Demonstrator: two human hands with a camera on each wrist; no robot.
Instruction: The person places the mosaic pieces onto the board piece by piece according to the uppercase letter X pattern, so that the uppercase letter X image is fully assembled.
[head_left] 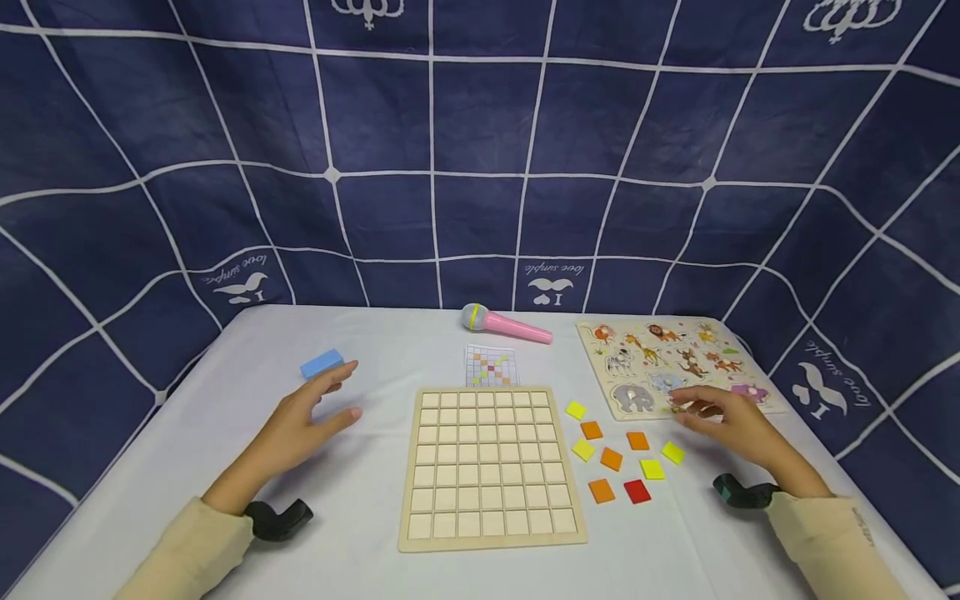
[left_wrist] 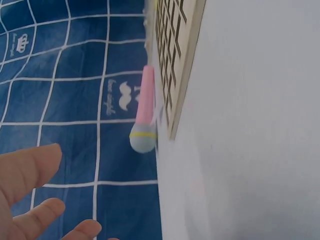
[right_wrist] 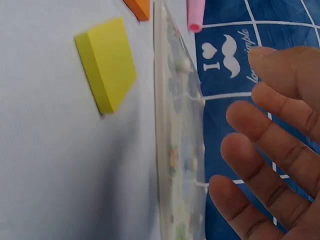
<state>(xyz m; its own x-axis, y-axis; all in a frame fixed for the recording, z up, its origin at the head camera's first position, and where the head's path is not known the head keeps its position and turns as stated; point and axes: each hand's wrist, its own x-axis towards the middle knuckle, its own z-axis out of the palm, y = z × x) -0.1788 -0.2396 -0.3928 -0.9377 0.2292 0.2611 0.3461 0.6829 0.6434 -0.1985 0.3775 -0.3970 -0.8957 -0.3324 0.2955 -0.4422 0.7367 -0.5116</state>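
Toward the left edge of the white worktop (head_left: 360,517), a small blue rectangular block (head_left: 322,364) is lying flat. The person's left hand (head_left: 303,421) is hovering just beside it, fingers straight and spread, holding nothing; the fingertips are reaching close to the block without touching it. At the middle of the worktop, near the front edge, a pale wooden grid board with empty square cells (head_left: 489,467) is sitting flat. Just behind it a small printed pattern card (head_left: 491,367) is lying, and behind that, near the back edge, a pink toy microphone with a grey head (head_left: 504,324) is resting on its side. Right of the grid board, loose square tiles in yellow, orange and red (head_left: 619,457) are lying scattered. Toward the back right corner a wooden animal peg puzzle (head_left: 673,362) is lying flat. The right hand (head_left: 731,425) is hovering over that puzzle's front edge, fingers relaxed and slightly apart, gripping nothing that I can see.
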